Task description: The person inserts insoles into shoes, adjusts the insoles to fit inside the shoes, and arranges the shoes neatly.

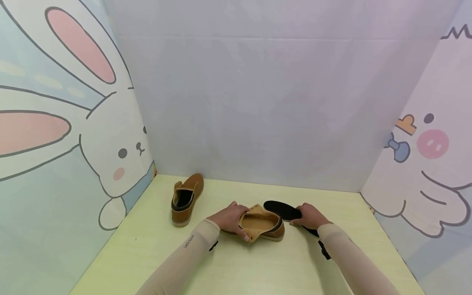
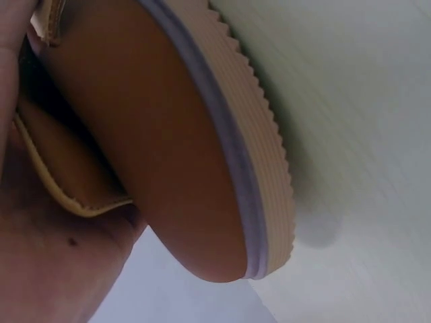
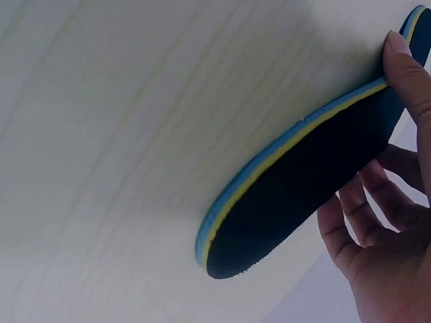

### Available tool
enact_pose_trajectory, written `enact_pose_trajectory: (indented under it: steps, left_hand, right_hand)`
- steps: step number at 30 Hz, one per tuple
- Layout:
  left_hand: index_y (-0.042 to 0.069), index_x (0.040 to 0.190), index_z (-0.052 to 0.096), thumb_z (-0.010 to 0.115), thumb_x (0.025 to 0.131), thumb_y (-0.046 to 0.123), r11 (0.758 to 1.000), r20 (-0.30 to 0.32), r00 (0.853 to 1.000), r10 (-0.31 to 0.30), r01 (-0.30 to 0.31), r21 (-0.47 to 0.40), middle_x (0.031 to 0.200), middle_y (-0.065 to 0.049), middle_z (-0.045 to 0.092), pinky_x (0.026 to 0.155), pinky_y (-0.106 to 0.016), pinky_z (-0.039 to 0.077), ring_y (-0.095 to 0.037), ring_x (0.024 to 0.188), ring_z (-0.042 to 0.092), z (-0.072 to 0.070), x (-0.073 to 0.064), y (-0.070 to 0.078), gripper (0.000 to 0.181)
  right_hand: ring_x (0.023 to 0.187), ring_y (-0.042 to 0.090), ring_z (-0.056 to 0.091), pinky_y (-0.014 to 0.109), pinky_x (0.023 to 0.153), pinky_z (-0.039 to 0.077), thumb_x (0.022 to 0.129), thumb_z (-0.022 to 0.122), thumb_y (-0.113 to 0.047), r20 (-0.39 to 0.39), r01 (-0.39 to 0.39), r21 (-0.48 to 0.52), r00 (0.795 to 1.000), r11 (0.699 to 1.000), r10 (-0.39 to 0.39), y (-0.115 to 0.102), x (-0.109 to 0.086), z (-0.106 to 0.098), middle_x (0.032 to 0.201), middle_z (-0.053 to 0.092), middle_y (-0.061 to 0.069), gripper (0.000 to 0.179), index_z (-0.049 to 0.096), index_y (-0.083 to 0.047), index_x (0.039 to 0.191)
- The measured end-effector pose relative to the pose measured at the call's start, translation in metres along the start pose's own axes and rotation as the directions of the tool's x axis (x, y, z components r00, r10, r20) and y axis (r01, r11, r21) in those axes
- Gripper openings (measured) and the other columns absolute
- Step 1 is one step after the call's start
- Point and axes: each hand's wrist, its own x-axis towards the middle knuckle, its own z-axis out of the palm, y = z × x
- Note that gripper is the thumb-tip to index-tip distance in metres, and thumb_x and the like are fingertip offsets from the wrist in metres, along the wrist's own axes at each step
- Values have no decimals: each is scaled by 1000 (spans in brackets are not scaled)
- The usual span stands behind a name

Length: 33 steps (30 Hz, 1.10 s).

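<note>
My left hand [image 1: 230, 218] holds a brown shoe [image 1: 275, 235] by its upper, thumb at the near flap. The shoe's opening is spread wide, showing a tan inside, and its heel points right. In the left wrist view the shoe's brown side [image 2: 155, 134] and ridged tan sole [image 2: 269, 188] are close up. To the right, my right hand [image 1: 311, 216] pinches a black insole [image 1: 280, 209] near its middle. The right wrist view shows the insole [image 3: 296, 175] with a blue and yellow edge, thumb on one side and fingers on the other.
A second brown shoe [image 1: 195, 182] stands at the back left of the pale wooden table [image 1: 129, 254], toe toward the back wall [image 1: 250, 114]. Side panels with a cartoon rabbit [image 1: 99, 164] and another cartoon animal [image 1: 435, 196] flank the table.
</note>
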Motion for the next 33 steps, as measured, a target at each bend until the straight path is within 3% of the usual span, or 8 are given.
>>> enact_pose_trajectory:
  steps: [7, 13, 17, 21, 24, 27, 31, 33]
  left_hand:
    - [12, 149, 50, 85, 64, 71, 1000, -2, 1000, 6, -6, 5, 144, 1, 56, 92, -27, 46, -9, 100, 42, 1, 0, -1, 109]
    - [12, 149, 50, 85, 65, 70, 1000, -2, 1000, 5, -5, 5, 144, 2, 56, 92, -28, 46, -10, 101, 43, 1, 0, -1, 108]
    - [12, 149, 50, 84, 64, 70, 1000, -4, 1000, 11, -11, 1, 144, 1, 56, 92, -28, 46, -10, 100, 43, 2, 1, -2, 109]
    - [12, 149, 50, 84, 64, 71, 1000, -1, 1000, 6, -6, -2, 144, 1, 56, 92, -28, 46, -10, 100, 43, 3, 0, -3, 109]
    - [12, 149, 50, 84, 64, 72, 1000, -1, 1000, 3, -3, 3, 144, 2, 56, 92, -27, 46, -9, 101, 43, 3, 1, -4, 110]
    - [13, 149, 50, 84, 64, 72, 1000, -2, 1000, 8, -8, 8, 144, 2, 56, 93, -26, 45, -9, 101, 43, 3, 2, -4, 109]
    - [12, 148, 51, 85, 63, 71, 1000, -4, 1000, 7, -7, 2, 143, 2, 57, 92, -27, 46, -9, 100, 43, 1, 0, -2, 109]
    - [12, 148, 51, 85, 63, 71, 1000, -4, 1000, 0, 0, 4, 143, 2, 57, 92, -27, 46, -9, 100, 43, 0, -1, -1, 109]
  right_hand:
    - [95, 30, 67, 51, 84, 53, 82, 85, -41, -40, -18, -5, 999, 1000, 17, -12, -8, -10, 104, 72, 10, 53, 73, 0, 114]
    - [100, 32, 69, 51, 84, 55, 87, 80, -35, -83, 17, -67, 996, 998, -22, -19, -17, -13, 106, 74, 9, 42, 76, -3, 113]
    - [94, 28, 70, 49, 81, 56, 88, 78, -33, -107, 36, -94, 993, 995, -46, -20, -19, -17, 102, 74, 7, 35, 77, -5, 109]
    - [76, 16, 64, 42, 70, 54, 87, 78, -31, -124, 62, -97, 989, 993, -74, -26, -20, -32, 88, 71, -2, 21, 77, -11, 95]
    - [61, 10, 49, 36, 60, 44, 88, 77, -25, -114, 93, -66, 988, 993, -100, -34, -24, -48, 70, 60, -7, 16, 71, -12, 79]
    - [59, 9, 47, 35, 59, 43, 88, 77, -21, -109, 121, -56, 986, 991, -127, -42, -29, -62, 67, 58, -8, 15, 71, -12, 77]
    - [64, 8, 54, 36, 63, 49, 87, 77, -20, -114, 142, -70, 982, 987, -150, -53, -33, -77, 75, 64, -8, 8, 74, -13, 87]
    - [60, 6, 48, 32, 58, 44, 87, 75, -19, -111, 155, -78, 980, 985, -163, -58, -34, -83, 69, 57, -11, 11, 70, -16, 78]
